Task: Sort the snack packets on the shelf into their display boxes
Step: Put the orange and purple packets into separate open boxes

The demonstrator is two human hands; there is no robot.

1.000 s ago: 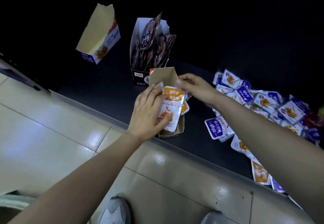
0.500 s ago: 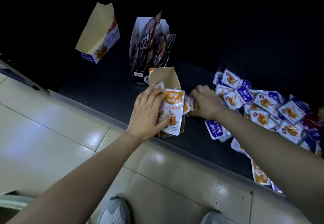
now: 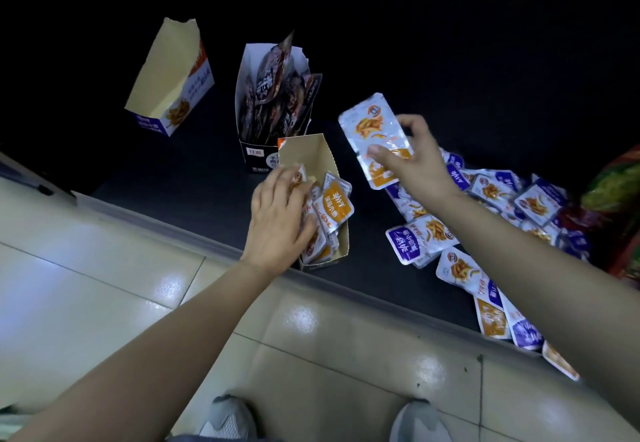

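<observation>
Floor: pale tiles (image 3: 104, 285) and the toes of two grey shoes (image 3: 225, 417) are seen below the shelf's front edge.
Shelf: all boxes and packets are carried by a dark shelf (image 3: 194, 178).
Left hand: the left hand (image 3: 277, 220) is laid on the orange packets (image 3: 334, 206) standing in the orange box. Its fingers are loosely spread and pressed on the stack, as in both earlier views.
Orange box: the orange box (image 3: 304, 154) is stood at the front edge, partly filled, with its tall back wall bare.
Loose pile: purple and orange packets (image 3: 485, 220) are heaped unsorted toward the right front corner.
Right hand: the right hand (image 3: 415, 161) is raised above the shelf, between the box and the pile. Half a second earlier it was lowered at the pile's edge.
Held packet: an orange-ended packet (image 3: 375, 136) is pinched between thumb and fingers (image 3: 412, 122), clear of the shelf. A fresh pick is judged made and transfer into the orange box is judged next. Much of the pile is left.
Dark box: the dark box (image 3: 273, 105), behind the orange box, is crowded with dark packets.
Far box: in the purple-and-orange box (image 3: 169, 74), toward the back left corner, no packets are visible.
</observation>
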